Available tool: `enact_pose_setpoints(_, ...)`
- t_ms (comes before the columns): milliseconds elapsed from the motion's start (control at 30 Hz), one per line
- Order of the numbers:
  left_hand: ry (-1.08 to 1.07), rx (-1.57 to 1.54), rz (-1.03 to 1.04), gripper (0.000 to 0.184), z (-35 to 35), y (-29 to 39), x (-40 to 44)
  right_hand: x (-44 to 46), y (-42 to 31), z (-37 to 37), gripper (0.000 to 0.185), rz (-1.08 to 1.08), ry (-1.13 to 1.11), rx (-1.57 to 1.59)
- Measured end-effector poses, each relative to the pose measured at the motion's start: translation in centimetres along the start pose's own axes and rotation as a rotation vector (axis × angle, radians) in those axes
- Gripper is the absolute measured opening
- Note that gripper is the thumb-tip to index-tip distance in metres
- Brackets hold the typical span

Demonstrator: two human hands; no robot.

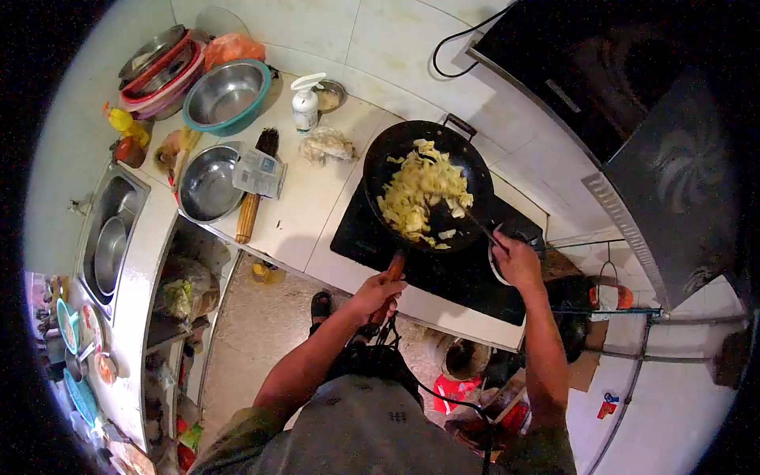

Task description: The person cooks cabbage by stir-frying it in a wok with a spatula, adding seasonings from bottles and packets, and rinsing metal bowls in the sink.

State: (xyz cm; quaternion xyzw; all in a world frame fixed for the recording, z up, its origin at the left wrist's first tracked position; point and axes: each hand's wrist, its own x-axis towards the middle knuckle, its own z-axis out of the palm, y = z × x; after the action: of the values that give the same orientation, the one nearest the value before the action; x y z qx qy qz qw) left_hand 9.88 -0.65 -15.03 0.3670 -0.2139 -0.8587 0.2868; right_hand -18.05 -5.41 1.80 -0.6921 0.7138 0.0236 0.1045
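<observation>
A black wok (378, 158) sits on the dark stove (352, 237), holding a heap of pale yellow chopped food (427, 186) that looks like cabbage. My left hand (378, 299) is closed around the wok's wooden handle (396, 265) on the near side. With my right hand (518, 261) I grip the thin handle of a spatula (480, 225), which reaches into the wok from the right. Its working end is among the food, so I cannot see its full shape. A round metal pan or lid (507, 237) lies partly behind my right hand.
Left of the stove are a metal bowl (207, 186), a plastic package (259, 172), a wooden-handled brush (248, 218) and a white spray bottle (305, 107). A teal-rimmed basin (227, 95) stands farther back. The sink (101, 237) is at far left. A range hood (586, 103) overhangs the upper right.
</observation>
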Motion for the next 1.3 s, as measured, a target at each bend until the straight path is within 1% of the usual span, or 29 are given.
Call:
enact_pose_setpoints(33, -0.007, -0.002, 0.001, 0.029, 0.0, 0.1, -0.1, 1.1, 1.3, 1.9, 0.035, 0.038, 0.087, 0.123)
enact_pose_setpoints(67, 0.014, 0.024, -0.006, 0.027, 0.0, 0.2, 0.0, 1.9, 5.4, 4.4, 0.035, -0.189, 0.294, 0.123)
enact_pose_setpoints(100, 0.037, 0.049, -0.017, 0.025, 0.1, 0.2, 0.0, 1.4, 5.4, 3.1, 0.035, -0.19, 0.293, 0.115)
enact_pose_setpoints(167, 0.023, 0.015, -0.022, 0.025, 0.2, 0.5, -0.3, 0.1, 4.0, -0.3, 0.036, 0.433, 0.037, 0.581)
enact_pose_setpoints(200, 0.013, -0.005, -0.024, 0.025, 0.2, 0.6, -0.5, 0.8, 4.8, 0.8, 0.038, 0.471, 0.022, 0.691)
enact_pose_setpoints(233, 0.012, -0.004, -0.03, 0.025, 0.1, 0.7, -0.7, 1.7, 4.6, 2.3, 0.038, 0.477, 0.021, 0.691)
enact_pose_setpoints(300, 0.007, 0.047, -0.033, 0.026, 0.3, 1.2, -0.7, 4.0, 2.7, 4.5, 0.038, 0.626, -0.257, 1.246)
enact_pose_setpoints(333, 0.001, 0.051, -0.027, 0.026, 0.3, 1.3, -0.7, 4.3, 0.7, 4.8, 0.036, 0.615, -0.285, 1.145)
enact_pose_setpoints(367, -0.011, 0.046, -0.038, 0.026, 0.2, 1.2, -0.7, 4.1, 0.4, 3.8, 0.036, 0.609, -0.277, 1.146)
enact_pose_setpoints(433, -0.018, 0.038, -0.056, 0.027, -0.1, 1.1, -0.6, 3.1, -0.2, 1.6, 0.04, 0.405, -0.289, 0.998)
enact_pose_setpoints(500, -0.016, 0.037, -0.028, 0.027, -0.2, 0.6, -0.3, 3.5, -0.4, -0.6, 0.04, 0.525, -0.198, 0.884)
enact_pose_setpoints(567, -0.015, 0.05, -0.012, 0.027, -0.4, 0.1, -0.1, 6.3, 1.0, 1.7, 0.041, 0.441, -0.118, 0.888)
enact_pose_setpoints(600, -0.013, 0.059, 0.016, 0.027, -0.3, 0.0, 0.0, 7.2, 0.6, 2.6, 0.041, 0.442, -0.116, 0.892)
enact_pose_setpoints(667, -0.004, 0.042, -0.017, 0.027, -0.2, 0.3, -0.1, 8.8, -1.7, 4.9, 0.041, 0.471, -0.225, 1.07)
enact_pose_setpoints(700, 0.001, 0.02, -0.051, 0.027, -0.2, 0.5, -0.1, 9.5, -1.8, 6.0, 0.043, 0.379, -0.297, 0.965)
enact_pose_setpoints(733, 0.0, 0.022, -0.055, 0.027, -0.1, 0.6, -0.1, 10.5, 0.1, 10.0, 0.042, -0.026, 0.048, 0.68)
enact_pose_setpoints(800, -0.009, 0.02, -0.057, 0.027, 0.0, 0.7, -0.3, 8.7, 0.6, 11.9, 0.041, -0.411, 0.376, 0.362)
enact_pose_setpoints(867, -0.01, 0.008, -0.053, 0.027, 0.0, 0.4, -0.2, 2.2, -5.1, 3.5, 0.037, -0.308, 0.182, -0.082)
enact_pose_setpoints(933, -0.012, -0.008, -0.046, 0.026, -0.1, 0.4, -0.1, -2.5, -5.7, -1.9, 0.039, -0.212, 0.07, -0.163)
enact_pose_setpoints(967, -0.013, -0.01, -0.047, 0.026, -0.1, 0.5, 0.0, -3.8, -6.0, -4.0, 0.039, -0.241, 0.086, -0.24)
enact_pose_setpoints(1000, -0.014, -0.008, -0.049, 0.026, 0.0, 0.6, 0.0, -3.8, -5.9, -4.5, 0.039, -0.214, 0.017, -0.237)
enact_pose_setpoints(1033, -0.013, -0.013, -0.045, 0.026, 0.1, 0.8, 0.1, -4.1, -5.4, -5.4, 0.039, -0.219, 0.017, -0.24)
enact_pose_setpoints(1100, 0.001, -0.002, -0.086, 0.027, 0.1, 0.9, -0.1, -5.7, -4.6, -6.9, 0.033, -0.209, -0.06, -0.194)
enact_pose_setpoints(1133, 0.003, -0.003, -0.088, 0.027, 0.1, 0.7, 0.0, -4.3, -4.8, -5.2, 0.033, -0.119, -0.147, -0.155)
enact_pose_setpoints(1167, 0.001, 0.0, -0.076, 0.028, 0.0, 0.4, 0.0, -2.9, -4.1, -2.9, 0.033, -0.115, -0.15, -0.153)
enact_pose_setpoints(1200, -0.001, 0.002, -0.057, 0.028, -0.1, 0.4, 0.1, -1.1, -3.2, -0.4, 0.034, -0.098, -0.061, -0.081)
enact_pose_setpoints(1233, -0.003, 0.008, -0.06, 0.028, -0.1, 0.4, 0.1, -0.3, -3.3, 0.3, 0.035, -0.075, 0.031, -0.005)
enact_pose_setpoints(1267, 0.003, 0.018, -0.054, 0.028, -0.1, 0.4, 0.0, -0.7, -2.9, -0.2, 0.035, -0.067, 0.032, -0.002)
enact_pose_setpoints(1300, 0.011, 0.023, -0.044, 0.027, -0.2, 0.4, 0.0, -1.2, -3.6, -2.3, 0.035, -0.032, -0.006, 0.003)
